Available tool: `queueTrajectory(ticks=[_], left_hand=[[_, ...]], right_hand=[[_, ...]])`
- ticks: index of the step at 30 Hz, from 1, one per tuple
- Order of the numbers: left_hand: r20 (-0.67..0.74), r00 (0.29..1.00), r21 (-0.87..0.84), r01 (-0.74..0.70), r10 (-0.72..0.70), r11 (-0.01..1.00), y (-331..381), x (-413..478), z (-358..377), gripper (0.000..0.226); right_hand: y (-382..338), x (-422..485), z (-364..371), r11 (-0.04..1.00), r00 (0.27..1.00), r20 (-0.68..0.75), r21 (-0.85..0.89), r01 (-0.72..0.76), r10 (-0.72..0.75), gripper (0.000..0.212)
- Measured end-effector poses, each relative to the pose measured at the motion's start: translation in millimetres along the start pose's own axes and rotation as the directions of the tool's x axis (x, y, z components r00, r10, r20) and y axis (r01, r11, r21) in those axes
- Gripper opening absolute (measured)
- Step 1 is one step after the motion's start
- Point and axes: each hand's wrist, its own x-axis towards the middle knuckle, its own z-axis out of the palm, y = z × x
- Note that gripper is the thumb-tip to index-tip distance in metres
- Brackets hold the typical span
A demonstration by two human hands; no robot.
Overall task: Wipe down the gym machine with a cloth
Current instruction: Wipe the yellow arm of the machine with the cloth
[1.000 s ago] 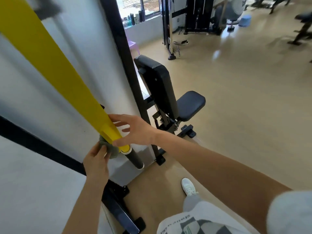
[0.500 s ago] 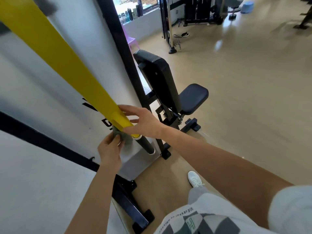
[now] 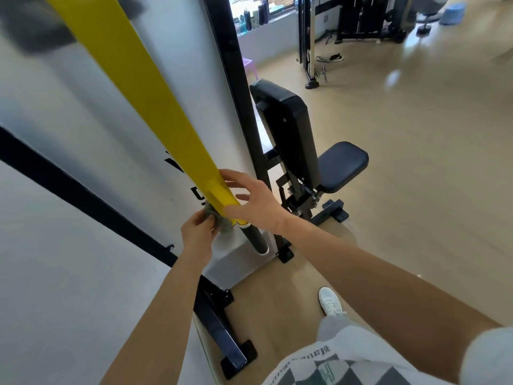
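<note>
Partly hidden black lettering [image 3: 197, 194] on the white panel [image 3: 97, 129] cannot be read. A crumpled grey-green cloth [image 3: 221, 222] is pinched in the left hand [image 3: 198, 232], fingers curled, under the smooth, flat yellow bar [image 3: 155, 107] near its round black grip [image 3: 254, 240]; the right hand [image 3: 251, 204] is laid on it, fingers straight.

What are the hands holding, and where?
The left hand pinches the bunched cloth against the yellow bar near its lower end; the right hand touches there, fingers straight.

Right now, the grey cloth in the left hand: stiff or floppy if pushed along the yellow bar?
Probably floppy: the cloth is bunched in the left hand. Likely light, as a mere pinch holds it. Looks matte, so it may drag on the yellow bar.
</note>
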Motion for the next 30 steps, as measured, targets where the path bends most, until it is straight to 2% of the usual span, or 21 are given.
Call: queueTrajectory(ticks=[2,5,13,22,27,30], left_hand=[[0.017,1.0,-0.009,-0.006,0.006,1.0,2,-2,-1,0.028],[0.019,0.994,-0.014,-0.103,0.103,0.995,12,-12,-8,0.028],[-0.084,0.933,-0.031,-0.354,0.35,0.935,58,-30,-21,0.025],[0.074,0.912,-0.114,-0.393,0.402,0.912,114,-28,-52,0.024],[0.173,0.852,-0.189,-0.464,0.494,0.866,153,-28,-59,0.03],[0.166,0.807,-0.23,-0.527,0.566,0.818,174,-29,-60,0.03]], right_hand=[[1,0,2,1.0,1.0,-0.011,0.003,0.011,-0.011,0.072],[2,2,1,1.0,1.0,0.004,-0.007,0.024,-0.024,0.072],[-10,10,2,0.995,0.997,0.065,-0.083,0.056,-0.051,0.065],[-67,49,19,0.952,0.953,-0.074,-0.111,0.285,-0.294,0.052],[-78,60,13,0.957,0.958,-0.025,-0.056,0.283,-0.285,0.054],[-82,61,11,0.96,0.961,-0.015,-0.051,0.276,-0.277,0.058]])
